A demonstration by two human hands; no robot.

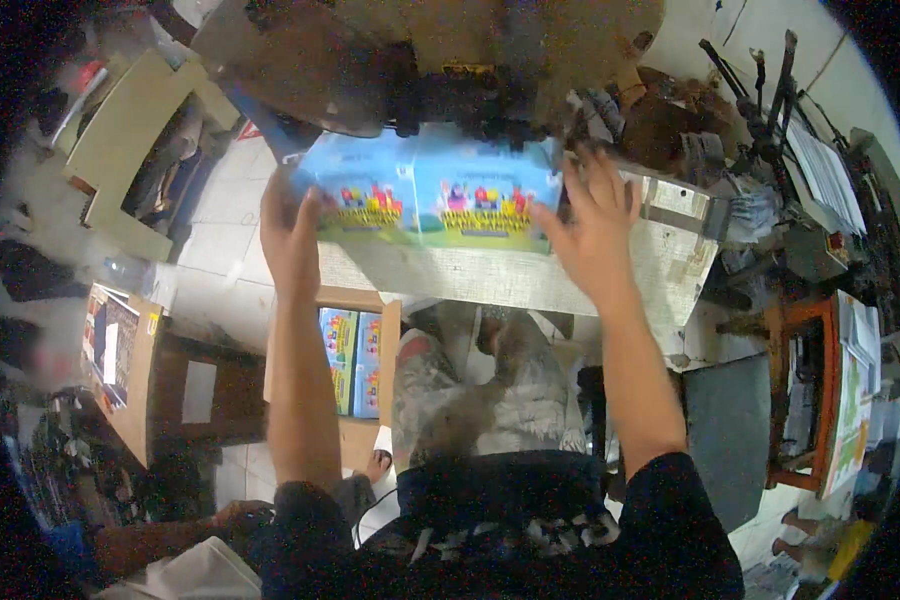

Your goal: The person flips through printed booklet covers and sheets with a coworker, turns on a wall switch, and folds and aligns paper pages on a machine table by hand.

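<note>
A light blue and green printed sheet or stack of sheets (415,200), with two matching cartoon panels side by side, stands across the far side of the work table (530,270). My left hand (292,235) grips its left edge, thumb on the printed face and the other fingers partly hidden. At the right edge, my right hand (595,215) has its fingers spread, with the thumb touching the printed face. Dark machinery (470,95) lies directly beyond the sheets, blurred. Both forearms reach forward over my lap.
Left of my legs, an open cardboard box (360,440) holds several blue printed packs (353,360). Another person's arm (170,545) shows at the lower left. A brown carton (130,390) stands at left; an orange-brown wooden frame (805,390) and paper piles (825,185) are at right.
</note>
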